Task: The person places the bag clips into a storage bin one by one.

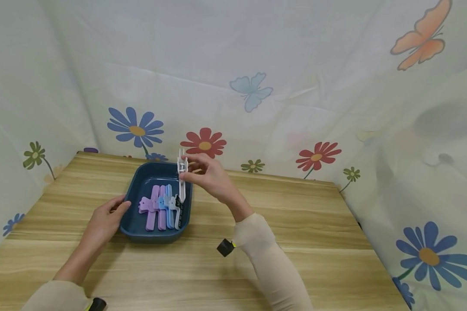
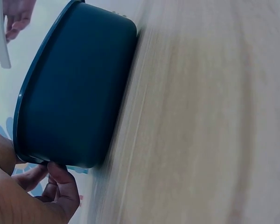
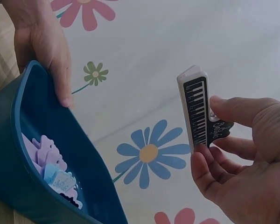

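My right hand [image 1: 215, 181] pinches a white clip [image 1: 182, 168] upright above the right side of a dark blue basin [image 1: 151, 237]. In the right wrist view the clip's face shows a black-and-white piano keyboard print [image 3: 196, 112], and the fingers hold it by its black tab. My left hand [image 1: 107, 218] grips the basin's left rim, thumb on the edge and fingers at the outer wall. Inside the basin, lavender clips [image 1: 151, 211], light blue clips [image 1: 169, 211] and a white clip with black markings [image 1: 177, 214] lie side by side in a row.
The basin stands on a wood-grain table [image 1: 295, 242]. Behind the table hangs a pale cloth [image 1: 295, 121] printed with flowers and butterflies. A small dark purple object [image 1: 91, 150] shows at the table's back left corner.
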`<state>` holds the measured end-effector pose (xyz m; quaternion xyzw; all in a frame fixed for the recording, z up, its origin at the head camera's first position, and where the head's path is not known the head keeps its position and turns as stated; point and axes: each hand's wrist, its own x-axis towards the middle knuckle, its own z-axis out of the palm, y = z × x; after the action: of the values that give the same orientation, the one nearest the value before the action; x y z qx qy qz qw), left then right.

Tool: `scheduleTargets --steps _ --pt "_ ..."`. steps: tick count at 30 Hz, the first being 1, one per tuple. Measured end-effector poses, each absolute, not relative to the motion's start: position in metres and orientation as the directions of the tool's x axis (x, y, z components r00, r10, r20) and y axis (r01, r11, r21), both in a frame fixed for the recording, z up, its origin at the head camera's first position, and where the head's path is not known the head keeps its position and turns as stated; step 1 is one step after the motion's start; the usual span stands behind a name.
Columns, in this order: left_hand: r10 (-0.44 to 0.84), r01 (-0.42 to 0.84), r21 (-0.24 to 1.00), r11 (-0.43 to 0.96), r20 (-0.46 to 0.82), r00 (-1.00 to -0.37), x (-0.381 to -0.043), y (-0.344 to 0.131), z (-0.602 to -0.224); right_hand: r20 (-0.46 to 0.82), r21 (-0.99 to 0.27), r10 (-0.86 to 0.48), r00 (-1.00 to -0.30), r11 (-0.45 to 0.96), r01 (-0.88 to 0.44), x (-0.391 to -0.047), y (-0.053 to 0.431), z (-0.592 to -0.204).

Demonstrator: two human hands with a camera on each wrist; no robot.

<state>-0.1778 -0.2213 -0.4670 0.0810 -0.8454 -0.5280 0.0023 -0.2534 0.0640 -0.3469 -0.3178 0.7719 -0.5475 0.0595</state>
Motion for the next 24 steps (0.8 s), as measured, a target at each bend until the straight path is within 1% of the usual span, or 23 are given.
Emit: scheduleTargets --steps 9,24 --pt "-0.137 -0.120 0.896 0.428 -0.067 -0.988 -0.177 -0.221 -0.466 0.268 -0.873 -0.559 -0.785 0.202 -0.443 -0.254 0.059 -0.348" --pt "-0.131 -0.124 0.897 0.425 -0.074 -0.989 -0.178 -0.222 -0.467 0.195 -0.872 -0.544 -0.816 0.284 -0.398 -0.258 0.057 -0.380"
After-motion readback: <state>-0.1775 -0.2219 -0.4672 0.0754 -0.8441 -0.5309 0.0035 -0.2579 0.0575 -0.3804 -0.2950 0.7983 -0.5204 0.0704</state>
